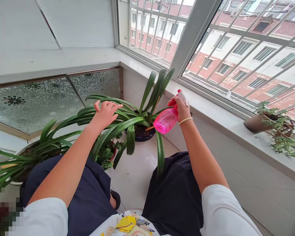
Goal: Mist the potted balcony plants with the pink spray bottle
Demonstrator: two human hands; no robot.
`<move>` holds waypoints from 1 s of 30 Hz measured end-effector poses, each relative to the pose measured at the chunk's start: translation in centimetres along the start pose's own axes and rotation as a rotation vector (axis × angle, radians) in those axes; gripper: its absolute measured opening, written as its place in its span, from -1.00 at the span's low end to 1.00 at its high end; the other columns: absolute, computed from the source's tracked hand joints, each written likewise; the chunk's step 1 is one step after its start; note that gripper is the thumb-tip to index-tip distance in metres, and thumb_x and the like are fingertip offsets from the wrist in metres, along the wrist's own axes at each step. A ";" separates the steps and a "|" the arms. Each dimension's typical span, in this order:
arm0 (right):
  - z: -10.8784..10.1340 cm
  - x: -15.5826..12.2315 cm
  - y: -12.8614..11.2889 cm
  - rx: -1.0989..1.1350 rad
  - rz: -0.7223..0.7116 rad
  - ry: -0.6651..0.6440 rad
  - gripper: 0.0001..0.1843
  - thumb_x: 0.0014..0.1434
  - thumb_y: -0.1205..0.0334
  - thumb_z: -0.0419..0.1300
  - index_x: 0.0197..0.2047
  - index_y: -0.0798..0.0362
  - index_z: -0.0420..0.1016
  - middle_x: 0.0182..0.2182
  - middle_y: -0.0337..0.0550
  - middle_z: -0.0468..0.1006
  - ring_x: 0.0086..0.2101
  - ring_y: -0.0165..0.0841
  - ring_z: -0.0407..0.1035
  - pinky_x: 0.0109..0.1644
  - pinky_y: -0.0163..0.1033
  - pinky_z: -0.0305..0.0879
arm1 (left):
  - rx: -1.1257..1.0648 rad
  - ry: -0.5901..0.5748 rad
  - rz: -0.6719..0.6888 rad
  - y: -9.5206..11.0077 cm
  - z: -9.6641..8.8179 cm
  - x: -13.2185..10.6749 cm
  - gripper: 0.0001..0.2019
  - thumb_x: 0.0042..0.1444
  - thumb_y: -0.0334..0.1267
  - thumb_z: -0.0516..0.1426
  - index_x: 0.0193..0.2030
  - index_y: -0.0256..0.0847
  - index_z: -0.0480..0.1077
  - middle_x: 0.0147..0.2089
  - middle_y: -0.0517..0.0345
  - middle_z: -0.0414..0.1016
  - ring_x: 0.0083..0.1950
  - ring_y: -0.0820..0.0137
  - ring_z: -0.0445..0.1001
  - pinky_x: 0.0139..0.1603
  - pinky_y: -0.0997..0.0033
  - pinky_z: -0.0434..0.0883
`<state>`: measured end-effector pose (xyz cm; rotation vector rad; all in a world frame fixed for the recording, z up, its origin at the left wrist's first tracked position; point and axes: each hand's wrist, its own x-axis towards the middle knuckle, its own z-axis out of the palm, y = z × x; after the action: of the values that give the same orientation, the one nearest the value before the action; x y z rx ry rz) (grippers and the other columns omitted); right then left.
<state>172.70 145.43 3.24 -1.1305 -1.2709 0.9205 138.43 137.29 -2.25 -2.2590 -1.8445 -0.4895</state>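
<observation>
One pink spray bottle (165, 121) in right hand (183, 109), fingers wrapped around neck, long axis 1-to-7 o'clock; potted plant (144, 115) beside it, toward 9 o'clock; left hand (105, 114) beyond, fingers loosely spread, holding nothing.

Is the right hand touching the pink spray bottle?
Touching: the head view shows the right hand gripping the pink spray bottle around its neck.

From where I stood, the right hand (182, 106) hid most of the neck of a pink spray bottle (166, 120), toward three o'clock from centre. Drooping leaves (130, 139) partly screened a dark pot (143, 137). A trailing succulent (284, 144) ran out of frame at three o'clock; coarse blocks blurred the corner (2, 213) near eight.
</observation>
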 end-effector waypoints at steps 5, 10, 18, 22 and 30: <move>0.6 0.3 0.8 -0.019 0.077 -0.057 -0.70 -0.05 -0.04 0.25 -0.33 -0.01 0.42 -0.54 -0.28 0.42 -0.47 -0.39 0.39 -0.32 -0.22 0.45 | -0.013 0.024 0.028 0.9 -0.3 0.4 -0.48 0.29 -0.24 -0.03 0.38 0.09 0.24 0.26 -0.03 0.43 0.33 0.02 0.21 0.41 -0.31 -0.18; 0.2 -0.6 0.8 0.028 0.105 -0.045 -0.74 -0.04 0.00 0.25 -0.36 -0.01 0.42 -0.49 -0.24 0.49 -0.41 -0.36 0.45 -0.28 -0.22 0.44 | -0.162 0.013 -0.013 3.4 -1.0 1.1 -0.54 0.31 -0.16 -0.05 0.33 0.05 0.31 0.27 0.01 0.42 0.34 0.03 0.21 0.41 -0.23 -0.07; -1.9 -3.7 0.1 -0.140 -0.109 -0.030 -0.73 0.06 -0.01 0.16 -0.29 0.01 0.45 -0.29 -0.19 0.58 -0.21 -0.31 0.48 -0.07 -0.20 0.39 | -0.790 -0.132 -0.271 7.9 2.6 15.2 -0.49 0.27 -0.06 -0.06 0.26 -0.21 0.35 0.30 -0.02 0.41 0.26 0.16 0.38 0.24 0.23 0.34; -3.8 -4.2 0.4 -0.135 -0.131 -0.035 -0.72 0.10 -0.02 0.16 -0.26 0.00 0.47 -0.25 -0.15 0.60 -0.17 -0.25 0.48 0.00 -0.15 0.37 | -0.692 -0.265 -0.443 8.4 7.3 23.6 -0.31 0.20 0.00 0.04 0.42 -0.29 0.15 0.44 -0.21 0.22 0.37 0.04 0.29 0.27 0.12 0.32; -8.4 -2.7 2.7 -0.365 -0.175 0.005 -0.79 0.18 0.01 0.10 -0.27 -0.06 0.44 -0.25 -0.18 0.59 -0.22 -0.22 0.45 -0.06 -0.13 0.33 | -0.510 -0.284 -0.398 9.1 14.7 28.7 -0.06 0.24 0.17 -0.07 0.53 -0.49 -0.29 0.50 -0.49 -0.04 0.44 0.02 0.21 0.25 0.05 0.34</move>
<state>180.95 142.43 0.41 -1.2752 -1.5481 0.5671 154.32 166.72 -4.87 -2.3508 -2.5866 -0.8176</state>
